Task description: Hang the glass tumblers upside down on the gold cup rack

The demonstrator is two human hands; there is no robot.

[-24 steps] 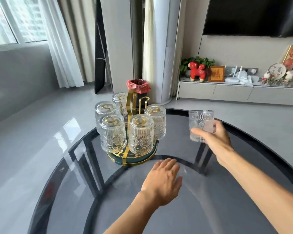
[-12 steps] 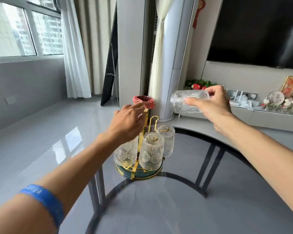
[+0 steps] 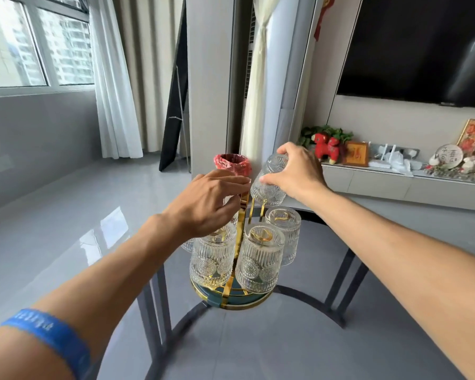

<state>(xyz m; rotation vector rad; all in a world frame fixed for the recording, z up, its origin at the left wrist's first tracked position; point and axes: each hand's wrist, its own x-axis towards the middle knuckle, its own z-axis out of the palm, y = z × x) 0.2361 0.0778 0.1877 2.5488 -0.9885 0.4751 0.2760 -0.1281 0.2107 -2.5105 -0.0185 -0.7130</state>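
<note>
The gold cup rack (image 3: 232, 297) with a teal base stands on the dark glass table (image 3: 258, 346). Several ribbed glass tumblers hang upside down on it, among them a front one (image 3: 258, 259), a left one (image 3: 213, 259) and a right one (image 3: 284, 231). My left hand (image 3: 211, 201) grips the top of the rack's gold centre handle. My right hand (image 3: 296, 171) holds another glass tumbler (image 3: 269, 185) mouth down, tilted, over a gold prong at the rack's back right. My left hand hides the rack's back-left tumblers.
A bin with a red liner (image 3: 232, 164) stands on the floor behind the rack. A low TV cabinet (image 3: 395, 185) with ornaments runs along the right wall. The table's far curved edge passes just behind the rack.
My right hand has turned the tumbler from sideways to mouth down and lowered it onto the rack's back-right prong. My left hand stays on the rack's handle.
</note>
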